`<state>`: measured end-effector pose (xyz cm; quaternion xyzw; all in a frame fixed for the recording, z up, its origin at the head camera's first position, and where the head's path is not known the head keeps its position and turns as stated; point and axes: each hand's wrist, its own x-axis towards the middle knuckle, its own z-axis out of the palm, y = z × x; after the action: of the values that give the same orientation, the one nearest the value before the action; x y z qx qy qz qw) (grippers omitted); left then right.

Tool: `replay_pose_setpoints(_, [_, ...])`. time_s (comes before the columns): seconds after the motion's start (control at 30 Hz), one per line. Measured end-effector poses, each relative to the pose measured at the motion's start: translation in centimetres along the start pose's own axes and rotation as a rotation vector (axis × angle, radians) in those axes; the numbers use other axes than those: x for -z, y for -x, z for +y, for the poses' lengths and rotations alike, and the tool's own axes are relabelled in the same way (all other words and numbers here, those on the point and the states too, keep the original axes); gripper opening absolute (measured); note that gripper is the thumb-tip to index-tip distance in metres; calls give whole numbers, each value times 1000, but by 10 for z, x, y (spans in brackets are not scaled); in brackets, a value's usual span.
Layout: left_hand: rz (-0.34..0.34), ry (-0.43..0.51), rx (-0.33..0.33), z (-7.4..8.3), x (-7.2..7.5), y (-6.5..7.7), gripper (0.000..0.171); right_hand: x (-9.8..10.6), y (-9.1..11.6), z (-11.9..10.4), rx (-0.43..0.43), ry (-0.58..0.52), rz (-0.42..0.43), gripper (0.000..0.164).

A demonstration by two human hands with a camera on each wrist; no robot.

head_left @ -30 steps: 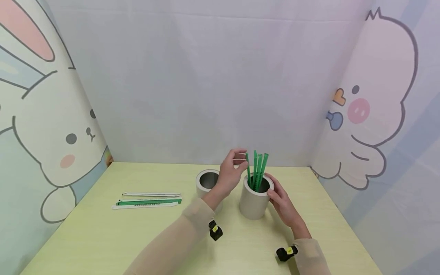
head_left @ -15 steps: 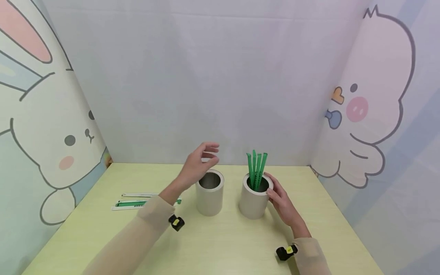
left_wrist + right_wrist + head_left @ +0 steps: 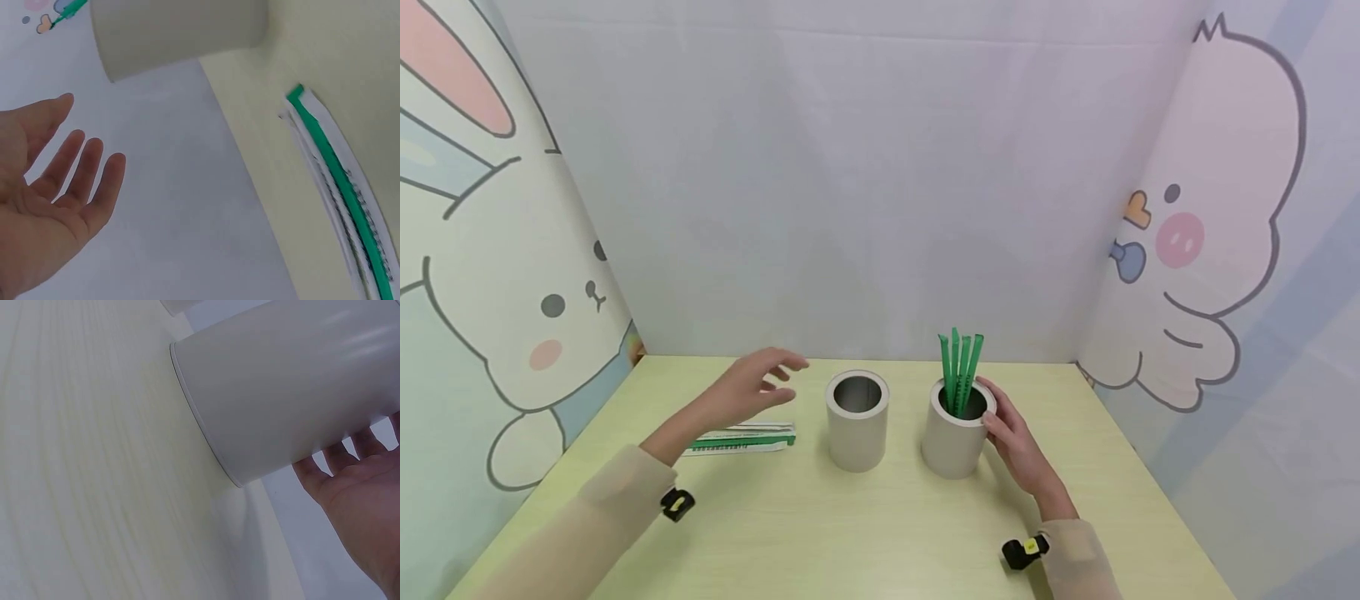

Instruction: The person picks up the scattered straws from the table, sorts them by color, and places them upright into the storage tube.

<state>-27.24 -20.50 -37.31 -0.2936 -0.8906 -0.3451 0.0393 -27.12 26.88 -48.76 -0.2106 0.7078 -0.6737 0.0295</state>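
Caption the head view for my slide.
Right grip on a cup of green sticks, left grip empty in midair.

At the lower left of the head view, the left arm wears a long, plain beige sleeve point(image 3: 576, 525), loose in cut, with a faint crease near the cuff. At the lower right, the right arm has a matching beige sleeve point(image 3: 1078, 558) that ends at the wrist. By the left cuff sits a small black wrist camera point(image 3: 677, 504), blocky in outline, bearing a yellow patch. Its counterpart, a second black wrist camera point(image 3: 1024, 552), looks like two joined lumps, one carrying a squarish yellow marking whose detail is too small to read. Left grip point(image 3: 59, 187) and right grip point(image 3: 362, 500) are bare hands.
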Motion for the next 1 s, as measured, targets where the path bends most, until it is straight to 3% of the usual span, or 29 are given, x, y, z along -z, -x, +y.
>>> replay_pose_setpoints(0.23, [-122,-160,21,-44,12,43,37,0,-1,-3,7,0,-3,60])
replay_pose_setpoints(0.43, [-195,-188,40,-70,12,64,30,0,-1,0,4,-7,-4,60])
replay_pose_setpoints(0.67, [-241,-216,37,-89,7,73,30,0,1,3,-7,-11,1,59])
replay_pose_setpoints(1.0, [-228,-271,-13,-105,0,74,32,0,0,0,-5,-11,3,59])
